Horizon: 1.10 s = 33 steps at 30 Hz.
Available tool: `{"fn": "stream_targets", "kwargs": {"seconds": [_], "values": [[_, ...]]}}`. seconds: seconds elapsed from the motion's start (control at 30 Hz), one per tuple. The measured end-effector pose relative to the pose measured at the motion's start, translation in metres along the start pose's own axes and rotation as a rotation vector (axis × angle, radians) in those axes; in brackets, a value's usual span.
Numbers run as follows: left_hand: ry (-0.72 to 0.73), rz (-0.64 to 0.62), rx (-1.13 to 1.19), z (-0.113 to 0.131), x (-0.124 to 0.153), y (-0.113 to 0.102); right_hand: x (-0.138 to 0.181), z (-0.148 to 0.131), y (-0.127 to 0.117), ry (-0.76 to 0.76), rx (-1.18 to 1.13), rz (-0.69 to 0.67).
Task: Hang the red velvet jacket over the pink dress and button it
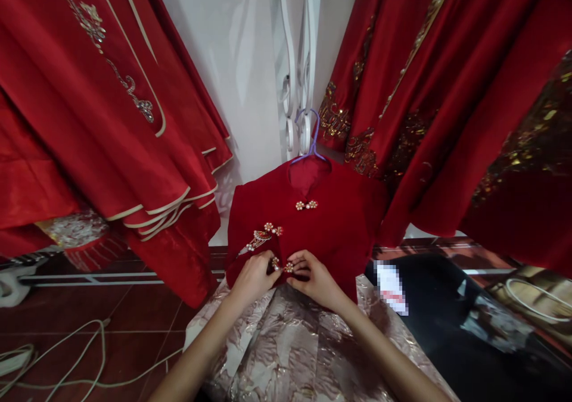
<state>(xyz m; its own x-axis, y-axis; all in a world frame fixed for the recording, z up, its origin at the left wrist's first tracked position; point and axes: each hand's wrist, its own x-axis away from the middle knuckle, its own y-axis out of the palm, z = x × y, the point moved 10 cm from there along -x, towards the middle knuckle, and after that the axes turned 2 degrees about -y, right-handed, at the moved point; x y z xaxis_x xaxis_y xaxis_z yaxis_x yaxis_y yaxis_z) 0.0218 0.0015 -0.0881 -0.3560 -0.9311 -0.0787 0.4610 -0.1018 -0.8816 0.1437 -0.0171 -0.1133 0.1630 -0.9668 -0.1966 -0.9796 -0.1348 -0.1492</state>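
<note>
A dark red velvet jacket (333,229) hangs in front of me on a purple hanger (314,143). My left hand (257,276) pinches the left half of a jewelled flower clasp (275,264) at the jacket's lower front. The fingers of my right hand (313,280) are closed on the clasp's other half (289,267), a small gap from the first. Higher on the front, a fastened flower clasp (306,205) sits below the collar. Another flower clasp (273,228) and a beaded brooch (258,239) show above my left hand.
Red garments with cream edging (170,199) hang at left; red sequinned garments (415,134) hang at right. A white scrolled metal stand (290,44) bears the hanger. Patterned shiny fabric (290,342) spreads below my hands. A white cable (89,384) lies on the tiled floor, and a black bag-like item (433,307) lies right.
</note>
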Motion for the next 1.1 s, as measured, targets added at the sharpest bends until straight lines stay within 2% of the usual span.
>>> {"fn": "stream_targets", "kwargs": {"seconds": [0.13, 0.33, 0.4, 0.53, 0.63, 0.8, 1.1], "values": [[0.012, -0.062, 0.071, 0.0, 0.001, -0.007, -0.002, 0.009, 0.0, 0.005, -0.041, 0.035], [0.091, -0.192, 0.146, -0.005, 0.004, -0.001, -0.002, 0.012, -0.001, 0.006, 0.023, 0.044], [0.087, -0.175, 0.169, -0.008, 0.002, -0.003, -0.002, 0.015, -0.002, 0.007, 0.046, 0.04], [0.024, -0.009, 0.174, -0.013, -0.003, -0.019, -0.003, 0.019, -0.005, 0.037, 0.025, 0.015], [0.072, 0.074, 0.138, -0.002, -0.001, -0.029, -0.004, 0.017, -0.006, 0.063, -0.073, -0.018], [0.155, 0.001, 0.091, 0.021, 0.005, -0.025, -0.004, 0.012, -0.004, 0.05, -0.168, 0.001], [0.107, 0.005, 0.095, 0.025, 0.006, -0.022, 0.0, 0.01, -0.005, -0.037, -0.076, 0.13]]}}
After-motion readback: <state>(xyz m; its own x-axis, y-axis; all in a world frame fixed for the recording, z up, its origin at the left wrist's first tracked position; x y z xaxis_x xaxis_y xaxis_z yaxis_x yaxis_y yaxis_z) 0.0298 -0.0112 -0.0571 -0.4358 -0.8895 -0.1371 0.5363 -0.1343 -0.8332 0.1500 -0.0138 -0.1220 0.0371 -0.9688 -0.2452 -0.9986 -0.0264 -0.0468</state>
